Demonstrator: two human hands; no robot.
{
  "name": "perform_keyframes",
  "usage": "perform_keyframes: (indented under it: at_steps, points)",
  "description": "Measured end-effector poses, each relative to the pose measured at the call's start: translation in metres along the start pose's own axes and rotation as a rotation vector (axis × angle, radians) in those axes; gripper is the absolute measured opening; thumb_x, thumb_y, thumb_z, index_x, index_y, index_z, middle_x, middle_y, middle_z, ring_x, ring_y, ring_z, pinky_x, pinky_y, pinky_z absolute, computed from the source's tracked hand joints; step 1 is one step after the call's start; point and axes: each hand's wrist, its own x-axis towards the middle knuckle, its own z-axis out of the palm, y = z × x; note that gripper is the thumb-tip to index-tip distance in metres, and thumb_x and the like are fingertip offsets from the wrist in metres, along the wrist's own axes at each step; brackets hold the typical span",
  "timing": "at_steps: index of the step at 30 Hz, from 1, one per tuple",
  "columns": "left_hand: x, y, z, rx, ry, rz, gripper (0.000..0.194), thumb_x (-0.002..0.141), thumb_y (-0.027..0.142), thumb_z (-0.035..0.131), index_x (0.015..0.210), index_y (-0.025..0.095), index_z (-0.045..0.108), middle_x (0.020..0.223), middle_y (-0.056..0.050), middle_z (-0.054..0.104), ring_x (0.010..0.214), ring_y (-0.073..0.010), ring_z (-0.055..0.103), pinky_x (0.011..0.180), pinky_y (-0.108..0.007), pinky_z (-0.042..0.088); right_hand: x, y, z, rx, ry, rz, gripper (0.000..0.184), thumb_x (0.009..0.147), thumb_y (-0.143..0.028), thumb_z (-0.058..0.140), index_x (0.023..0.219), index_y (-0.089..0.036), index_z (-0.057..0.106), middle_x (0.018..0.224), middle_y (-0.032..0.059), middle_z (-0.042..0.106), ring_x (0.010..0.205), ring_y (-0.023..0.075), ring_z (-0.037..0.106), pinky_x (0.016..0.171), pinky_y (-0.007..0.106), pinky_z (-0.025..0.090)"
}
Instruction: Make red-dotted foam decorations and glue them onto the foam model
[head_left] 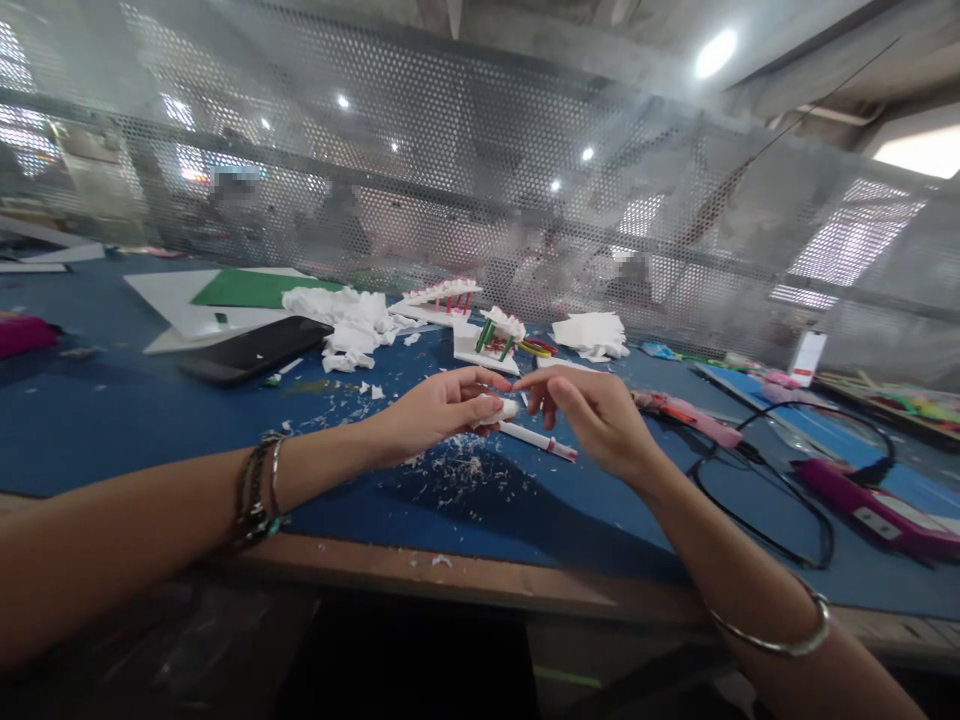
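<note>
My left hand (pixel 450 408) pinches a small white lump (pixel 504 410) between thumb and fingers; whether it is paper or something else I cannot make out. My right hand (pixel 592 412) is just to the right, its index finger reaching to the left fingertips. Its thumb stands apart, the other fingers bend loosely, and nothing shows in them. Below both hands a white marker-like stick (pixel 541 440) with a reddish end lies on the blue tabletop (pixel 337 510). White shreds (pixel 466 465) are scattered under and around the hands.
Behind are crumpled white paper (pixel 352 325), a small model with green posts (pixel 495 338) and one with pink posts (pixel 450 298). A black phone (pixel 259 350) lies left. At right are a pink glue gun (pixel 694 420), a black cable (pixel 806 560) and a magenta power strip (pixel 870 510).
</note>
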Motion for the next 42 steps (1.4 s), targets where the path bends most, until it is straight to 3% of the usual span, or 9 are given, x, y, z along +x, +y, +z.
perform_keyframes:
  at_steps: [2, 6, 15, 23, 26, 30, 33, 39, 42]
  points:
    - [0.000, 0.000, 0.000, 0.005, -0.019, 0.008, 0.016, 0.071, 0.022, 0.056, 0.085, 0.017, 0.051, 0.066, 0.003, 0.056, 0.062, -0.0084, 0.051, 0.064, -0.021, 0.034, 0.001, 0.000, 0.005, 0.048, -0.025, -0.008, 0.025, 0.080, -0.034, 0.044, 0.088, -0.017, 0.059, 0.068, 0.0007, 0.060, 0.054, 0.0069, 0.053, 0.052, 0.020, 0.041]
    - [0.000, -0.002, 0.000, 0.003, -0.038, -0.007, 0.019, 0.070, 0.023, 0.058, 0.086, 0.016, 0.050, 0.069, 0.002, 0.058, 0.066, -0.0093, 0.054, 0.068, -0.023, 0.036, 0.001, -0.002, 0.013, 0.117, -0.093, 0.019, 0.015, 0.073, -0.029, 0.056, 0.080, -0.017, 0.059, 0.070, 0.0014, 0.062, 0.062, 0.0092, 0.056, 0.060, 0.022, 0.044]
    - [-0.001, -0.002, 0.001, -0.050, -0.038, -0.033, 0.017, 0.071, 0.020, 0.057, 0.085, 0.015, 0.048, 0.065, 0.003, 0.057, 0.061, -0.0069, 0.052, 0.066, -0.022, 0.036, 0.000, -0.002, 0.012, 0.133, -0.106, 0.045, 0.012, 0.072, -0.025, 0.057, 0.080, -0.017, 0.062, 0.072, 0.0013, 0.061, 0.066, 0.0096, 0.055, 0.062, 0.023, 0.044]
    - [-0.001, 0.002, 0.002, 0.035, -0.034, -0.022, 0.014, 0.075, 0.020, 0.049, 0.087, 0.013, 0.045, 0.065, 0.004, 0.052, 0.059, -0.0057, 0.048, 0.061, -0.019, 0.034, -0.001, -0.001, 0.009, 0.097, -0.100, -0.041, 0.015, 0.074, -0.019, 0.055, 0.086, -0.018, 0.062, 0.072, 0.0001, 0.060, 0.064, 0.0081, 0.053, 0.059, 0.021, 0.041]
    - [-0.003, 0.003, 0.001, 0.176, -0.062, 0.047, 0.015, 0.077, 0.023, 0.045, 0.089, 0.013, 0.044, 0.070, 0.002, 0.051, 0.064, -0.0074, 0.049, 0.063, -0.021, 0.035, -0.002, -0.001, 0.010, 0.072, -0.080, -0.065, 0.013, 0.074, -0.018, 0.054, 0.085, -0.017, 0.062, 0.071, 0.0008, 0.061, 0.064, 0.0084, 0.054, 0.057, 0.020, 0.041]
    - [-0.007, 0.002, 0.001, 0.653, -0.067, 0.275, 0.025, 0.079, 0.029, 0.045, 0.098, 0.013, 0.043, 0.089, -0.005, 0.052, 0.077, -0.0133, 0.050, 0.067, -0.025, 0.036, -0.001, -0.001, 0.011, 0.020, -0.051, -0.078, 0.009, 0.075, -0.023, 0.055, 0.075, -0.016, 0.061, 0.066, 0.0003, 0.060, 0.059, 0.0081, 0.052, 0.055, 0.020, 0.041]
    - [-0.008, -0.001, 0.000, 0.948, -0.075, 0.374, 0.022, 0.081, 0.031, 0.042, 0.090, 0.012, 0.045, 0.081, -0.005, 0.053, 0.069, -0.0136, 0.048, 0.062, -0.025, 0.034, 0.000, 0.000, 0.012, 0.007, -0.033, -0.089, 0.010, 0.075, -0.025, 0.054, 0.073, -0.017, 0.060, 0.065, -0.0001, 0.058, 0.059, 0.0082, 0.052, 0.056, 0.021, 0.042]
    - [-0.005, -0.001, -0.001, 0.998, -0.163, 0.378, 0.017, 0.083, 0.019, 0.029, 0.072, 0.015, 0.042, 0.067, -0.003, 0.050, 0.060, -0.0115, 0.046, 0.059, -0.024, 0.034, -0.001, -0.001, 0.015, 0.158, -0.065, -0.048, 0.017, 0.075, -0.021, 0.053, 0.091, -0.017, 0.056, 0.077, 0.0020, 0.058, 0.066, 0.0092, 0.055, 0.064, 0.024, 0.046]
    - [-0.007, 0.000, 0.000, 0.924, -0.199, 0.328, 0.023, 0.086, 0.022, 0.024, 0.069, 0.016, 0.039, 0.060, 0.000, 0.047, 0.054, -0.0103, 0.044, 0.057, -0.024, 0.034, -0.002, -0.001, 0.014, 0.228, -0.084, -0.007, 0.023, 0.071, -0.022, 0.057, 0.093, -0.016, 0.055, 0.079, 0.0024, 0.058, 0.068, 0.0097, 0.055, 0.065, 0.024, 0.047]
